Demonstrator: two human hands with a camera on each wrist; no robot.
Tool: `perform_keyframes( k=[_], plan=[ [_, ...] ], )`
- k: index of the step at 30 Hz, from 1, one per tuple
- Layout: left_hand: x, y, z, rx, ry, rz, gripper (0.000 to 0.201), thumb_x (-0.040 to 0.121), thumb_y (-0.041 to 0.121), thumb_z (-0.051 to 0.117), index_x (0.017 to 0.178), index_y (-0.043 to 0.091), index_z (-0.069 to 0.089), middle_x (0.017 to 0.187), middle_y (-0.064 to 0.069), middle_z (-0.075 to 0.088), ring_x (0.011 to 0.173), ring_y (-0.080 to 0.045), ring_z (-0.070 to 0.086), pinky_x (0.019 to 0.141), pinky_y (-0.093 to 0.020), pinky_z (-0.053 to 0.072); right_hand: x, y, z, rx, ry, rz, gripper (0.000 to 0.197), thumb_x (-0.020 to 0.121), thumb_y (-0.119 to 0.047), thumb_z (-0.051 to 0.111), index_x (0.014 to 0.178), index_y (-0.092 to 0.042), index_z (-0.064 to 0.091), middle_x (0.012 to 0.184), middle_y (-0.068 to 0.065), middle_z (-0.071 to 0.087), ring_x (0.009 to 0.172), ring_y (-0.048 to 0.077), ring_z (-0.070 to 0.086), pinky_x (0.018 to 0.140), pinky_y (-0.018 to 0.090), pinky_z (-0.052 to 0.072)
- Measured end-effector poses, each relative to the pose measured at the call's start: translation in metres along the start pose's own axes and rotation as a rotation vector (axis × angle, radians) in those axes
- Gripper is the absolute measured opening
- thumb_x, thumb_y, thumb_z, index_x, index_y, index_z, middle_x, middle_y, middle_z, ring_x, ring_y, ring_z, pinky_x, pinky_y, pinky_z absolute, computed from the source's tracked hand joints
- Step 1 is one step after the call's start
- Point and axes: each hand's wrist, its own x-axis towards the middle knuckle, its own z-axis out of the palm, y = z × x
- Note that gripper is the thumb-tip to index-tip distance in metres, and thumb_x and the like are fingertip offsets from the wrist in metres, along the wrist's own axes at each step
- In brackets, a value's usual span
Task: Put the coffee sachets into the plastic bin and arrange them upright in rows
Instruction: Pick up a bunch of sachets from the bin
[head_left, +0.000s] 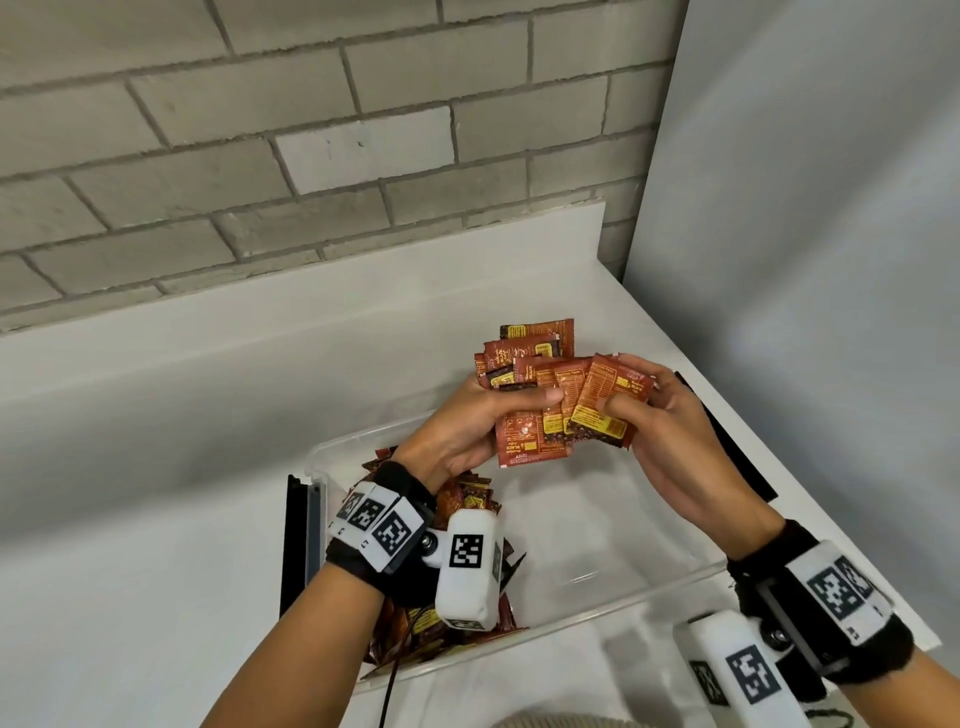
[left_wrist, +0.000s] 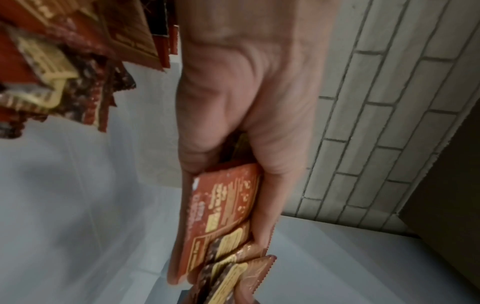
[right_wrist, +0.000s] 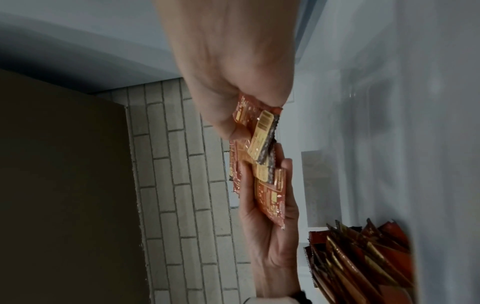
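One clear plastic bin stands on one white bench. Two hands hold a fan of coffee sachets, perhaps eight, though overlap hides some. A packed row of sachets in the bin is too crowded to count.

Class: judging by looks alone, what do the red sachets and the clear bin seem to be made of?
Red-brown coffee sachets: likely printed foil-plastic film, glossy, with crimped serrated edges. Clear rectangular plastic bin: see-through, glossy rigid plastic; the white counter shows through its walls.
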Motion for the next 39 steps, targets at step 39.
perform_keyframes(
  k=[39],
  plan=[
    [0.009,-0.008,0.006,-0.12,0.17,0.091,0.026,0.093,0.017,0.058,0.116,0.006,0.062,0.106,-0.014,0.071,0.092,-0.025,0.07,0.079,-0.037,0.059,-0.001,0.008,0.006,-0.157,-0.072,0.101,0.033,0.086,-0.012,0.067,0.115,-0.018,0.054,0.109,0.003,0.068,0.102,0.017,0.066,0.084,0.028,0.053]
  ],
)
